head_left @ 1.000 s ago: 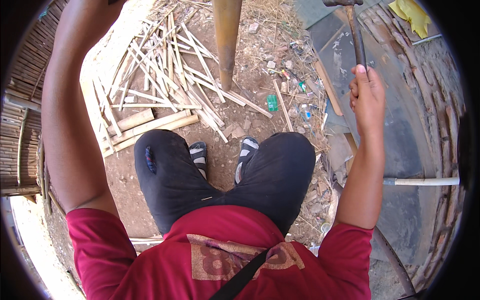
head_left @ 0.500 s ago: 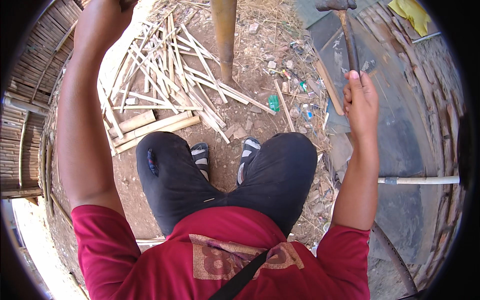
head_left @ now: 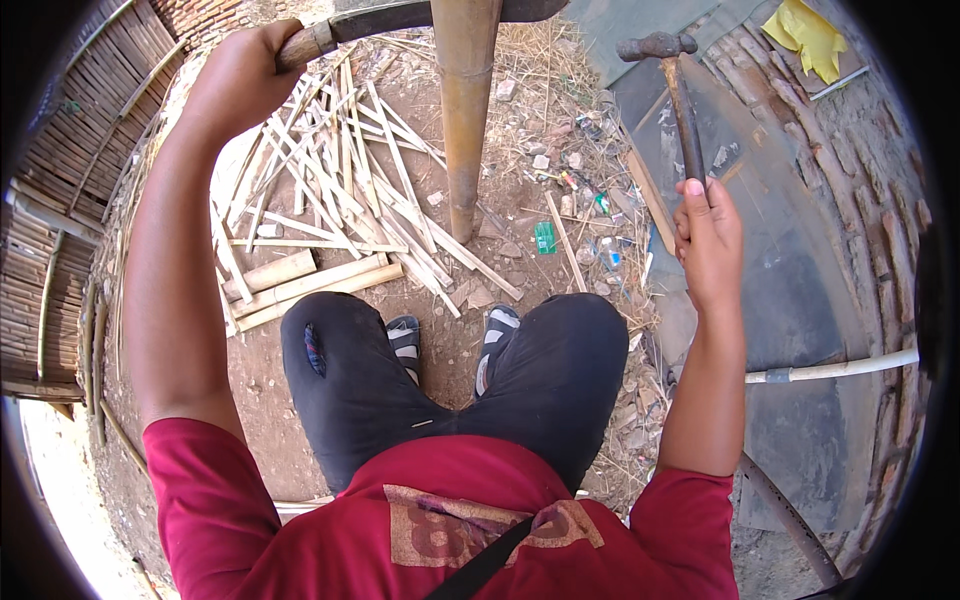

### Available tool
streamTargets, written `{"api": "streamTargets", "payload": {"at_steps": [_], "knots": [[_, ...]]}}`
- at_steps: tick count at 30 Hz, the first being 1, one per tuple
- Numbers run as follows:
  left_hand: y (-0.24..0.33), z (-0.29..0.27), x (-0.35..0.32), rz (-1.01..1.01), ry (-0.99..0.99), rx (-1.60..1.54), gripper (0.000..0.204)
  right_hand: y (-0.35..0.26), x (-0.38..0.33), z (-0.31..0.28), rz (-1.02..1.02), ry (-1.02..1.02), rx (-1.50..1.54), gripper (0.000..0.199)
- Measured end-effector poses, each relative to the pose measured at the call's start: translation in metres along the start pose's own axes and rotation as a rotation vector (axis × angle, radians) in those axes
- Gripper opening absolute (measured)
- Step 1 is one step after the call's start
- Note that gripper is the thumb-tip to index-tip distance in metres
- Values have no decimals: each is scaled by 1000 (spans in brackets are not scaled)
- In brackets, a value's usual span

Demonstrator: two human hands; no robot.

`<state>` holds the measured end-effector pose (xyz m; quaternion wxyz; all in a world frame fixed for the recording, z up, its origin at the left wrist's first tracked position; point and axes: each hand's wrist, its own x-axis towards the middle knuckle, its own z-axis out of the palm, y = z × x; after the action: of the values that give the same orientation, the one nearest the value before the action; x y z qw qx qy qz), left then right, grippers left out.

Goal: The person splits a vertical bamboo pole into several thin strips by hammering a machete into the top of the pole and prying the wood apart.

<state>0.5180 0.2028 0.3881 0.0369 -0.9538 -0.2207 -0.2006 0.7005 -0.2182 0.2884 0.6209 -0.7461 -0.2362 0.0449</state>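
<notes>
My left hand (head_left: 245, 80) is closed around the wooden handle of a machete (head_left: 388, 19) at the upper left. The dark blade stretches right along the top edge and shows on both sides of an upright bamboo pole (head_left: 465, 120). Whether it is lodged in the pole or lies against it, I cannot tell. The pole's lower end meets the ground ahead of my feet, and its top is out of view. On the right, my right hand (head_left: 712, 235) grips a hammer (head_left: 688, 120) by its handle, head up, apart from the pole.
Split bamboo strips (head_left: 340, 180) lie in a heap left of the pole, with thicker bamboo pieces (head_left: 310, 285) before my knee. Litter and a green plastic scrap (head_left: 544, 237) dot the dirt. A dark sheet (head_left: 790, 290) covers the right side; a bamboo wall (head_left: 70, 150) rises left.
My left hand has come lower in view, bringing the machete blade into sight at the pole. The hammer and my right hand have shifted slightly down and left in the picture.
</notes>
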Motion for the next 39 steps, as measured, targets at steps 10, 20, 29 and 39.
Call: {"api": "streamTargets", "payload": {"at_steps": [10, 20, 29, 39], "knots": [[10, 9, -14, 45, 119, 58, 22, -83, 19, 1, -443, 169, -335, 41], [9, 6, -32, 50, 156, 40, 20, -125, 32, 4, -448, 236, -532, 48], [20, -4, -32, -1, 57, -18, 35, -101, 26, 18, -293, 23, -737, 45], [19, -1, -29, -66, 60, 9, 30, -75, 34, 23, -266, -99, -810, 43]]}}
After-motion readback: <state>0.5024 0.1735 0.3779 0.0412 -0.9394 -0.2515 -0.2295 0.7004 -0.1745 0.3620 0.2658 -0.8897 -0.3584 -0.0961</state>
